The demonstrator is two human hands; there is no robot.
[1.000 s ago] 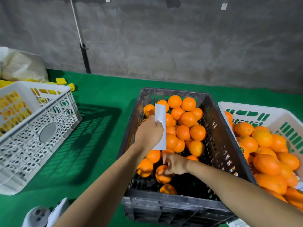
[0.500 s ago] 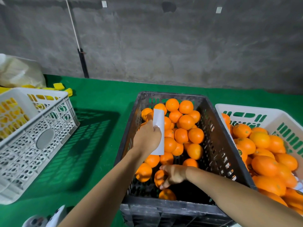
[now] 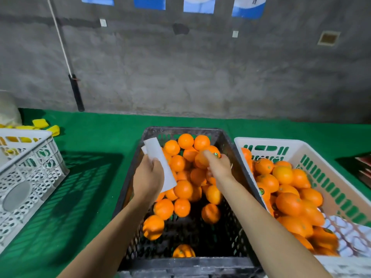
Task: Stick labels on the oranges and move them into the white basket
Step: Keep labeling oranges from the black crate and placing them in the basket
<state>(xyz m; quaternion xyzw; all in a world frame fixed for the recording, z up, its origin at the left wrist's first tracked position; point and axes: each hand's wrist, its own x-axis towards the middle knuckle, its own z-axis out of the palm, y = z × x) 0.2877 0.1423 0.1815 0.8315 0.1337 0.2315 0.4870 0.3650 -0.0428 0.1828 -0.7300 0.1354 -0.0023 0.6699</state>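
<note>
Orange fruit (image 3: pixel 201 158) with a small green label sits gripped in the right hand (image 3: pixel 217 167) above the black crate (image 3: pixel 226 141), beside the white basket (image 3: pixel 297 144); left hand (image 3: pixel 148 177) grips the label strip (image 3: pixel 158 163). A loose grip could drop it back.

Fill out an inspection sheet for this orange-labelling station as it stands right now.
Surface: green mat covers the work area.
Job's things: black crate partly filled with oranges; white basket on its right, well filled, some fruit showing round labels; white label strip.
Clutter: perforated white crate at left; yellow pieces behind it; pale bag at far left.
Hands: left hand grips the label strip; right hand holds an orange bearing a green label, above the black crate.
Cables: white cord runs down the wall to a black handle.
Surroundings: grey concrete wall, blue-and-white posters along the top.
</note>
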